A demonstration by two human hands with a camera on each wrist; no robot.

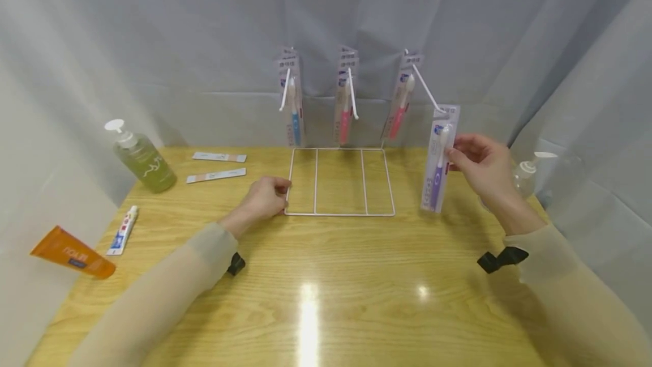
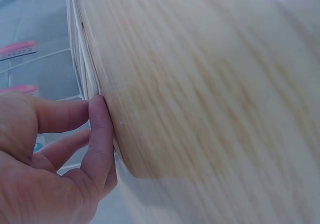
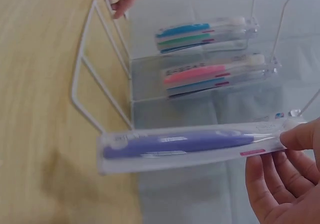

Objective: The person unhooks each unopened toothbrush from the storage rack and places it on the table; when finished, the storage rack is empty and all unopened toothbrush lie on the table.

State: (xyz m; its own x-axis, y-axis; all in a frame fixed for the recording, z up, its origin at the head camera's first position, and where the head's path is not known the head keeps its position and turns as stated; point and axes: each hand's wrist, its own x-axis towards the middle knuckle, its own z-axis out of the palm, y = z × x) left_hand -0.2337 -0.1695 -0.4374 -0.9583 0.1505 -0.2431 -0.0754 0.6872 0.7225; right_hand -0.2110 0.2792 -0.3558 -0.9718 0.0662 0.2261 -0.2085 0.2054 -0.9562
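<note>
A white wire rack (image 1: pixel 340 214) stands on the wooden table, its flat base toward me and three hooks rising at the back. Packaged toothbrushes hang on the hooks: blue (image 1: pixel 294 107), pink (image 1: pixel 345 103), pink (image 1: pixel 399 107). My right hand (image 1: pixel 453 154) pinches the upper edge of a purple toothbrush package (image 1: pixel 438 163) at the tip of the right hook (image 1: pixel 425 86); the right wrist view shows the package (image 3: pixel 185 144) in the fingers (image 3: pixel 295 139). My left hand (image 1: pixel 277 191) presses the rack base's front-left corner, fingers (image 2: pixel 100 129) against the wire.
At the back left stand a green pump bottle (image 1: pixel 145 160) and two flat strips (image 1: pixel 219 157). A small toothpaste tube (image 1: pixel 123 231) and an orange tube (image 1: pixel 71 252) lie at the left edge. A clear pump bottle (image 1: pixel 527 177) stands behind my right hand. Grey curtain surrounds the table.
</note>
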